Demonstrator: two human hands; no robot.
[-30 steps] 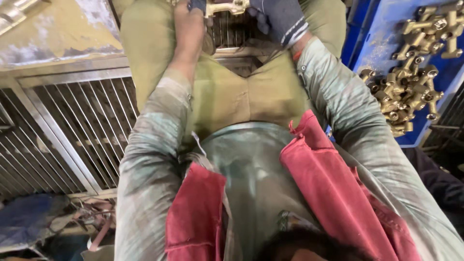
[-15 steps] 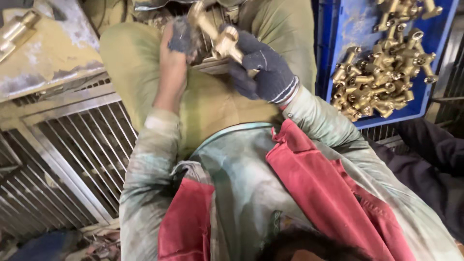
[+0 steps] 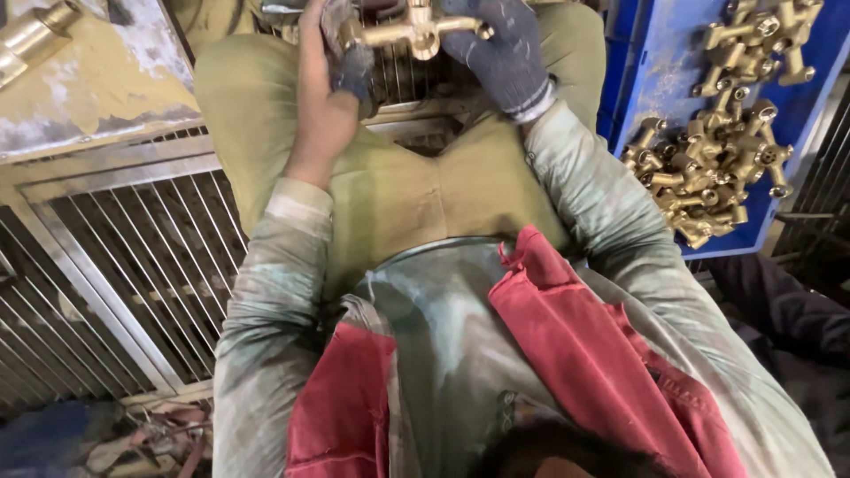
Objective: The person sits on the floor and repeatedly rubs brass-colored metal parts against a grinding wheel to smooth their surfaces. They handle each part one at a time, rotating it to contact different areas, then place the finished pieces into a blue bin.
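seated person viewed from above, knees apart, olive trousers, pale stained shirt with a red cloth hanging from the neck down the chest.

landmark: the brass tap body [image 3: 416, 31], held at the top edge of view, above the gap between the knees. it lies crosswise, one arm pointing to each side, with a round port at its middle.

left hand [image 3: 329, 97], bare, is at the left end of the tap body, closed round a grey rag [image 3: 350, 55] pressed against that end. right hand [image 3: 505, 55], in a dark blue knit glove with a pale cuff, is closed over the right end of the tap body; its fingers wrap the arm from above.

directly beneath the tap body: a metal grille [image 3: 400, 84] of thin vertical bars, seen between the thighs.

to the right of the tap body: a blue plastic crate [image 3: 660, 80], with a heap of like brass fittings [image 3: 708, 173] piled along its right and lower parts. the crate stands well apart from the hands.

to the left of the tap body: a worn counter [image 3: 80, 97], its yellowish surface patchy and scuffed, with a brass cylinder [image 3: 31, 40] lying at its far left corner. below the counter, a steel frame of slanted bars [image 3: 115, 265].

lower left of the tap body, at floor level: dim clutter, too dark to identify.
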